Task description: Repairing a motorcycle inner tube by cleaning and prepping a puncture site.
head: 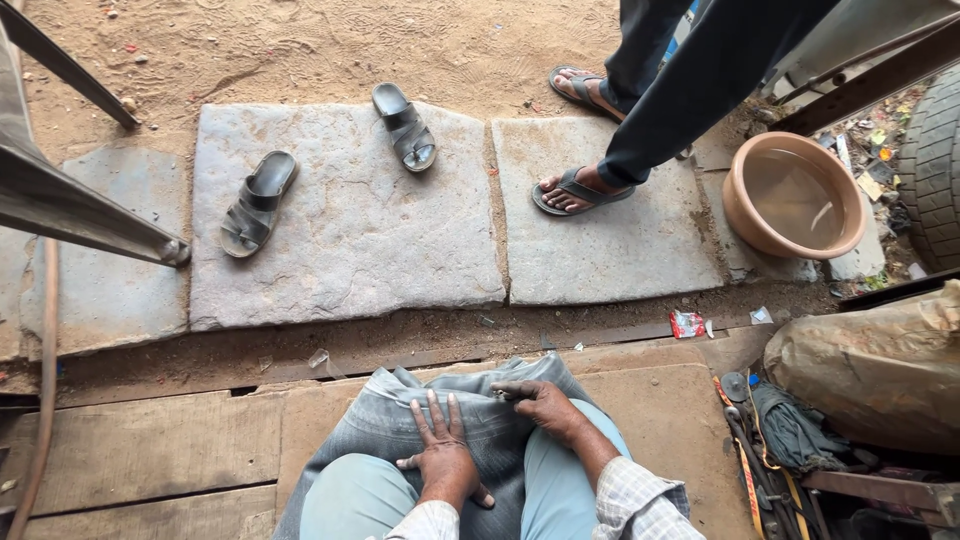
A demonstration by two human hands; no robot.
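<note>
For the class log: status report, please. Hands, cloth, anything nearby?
Left hand flat on grey cloth. Right hand pinching cloth's fold; grip shut. Bystander's feet on slabs beyond, not touching.

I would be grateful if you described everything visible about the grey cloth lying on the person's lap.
The grey cloth looks like thick, faded denim, with a stitched seam running across it. It drapes over both knees and spills forward onto the wooden platform in loose folds. The left hand lies flat on it, fingers spread, while the right hand pinches its seam beside a small metal tool, hard to identify.
</note>
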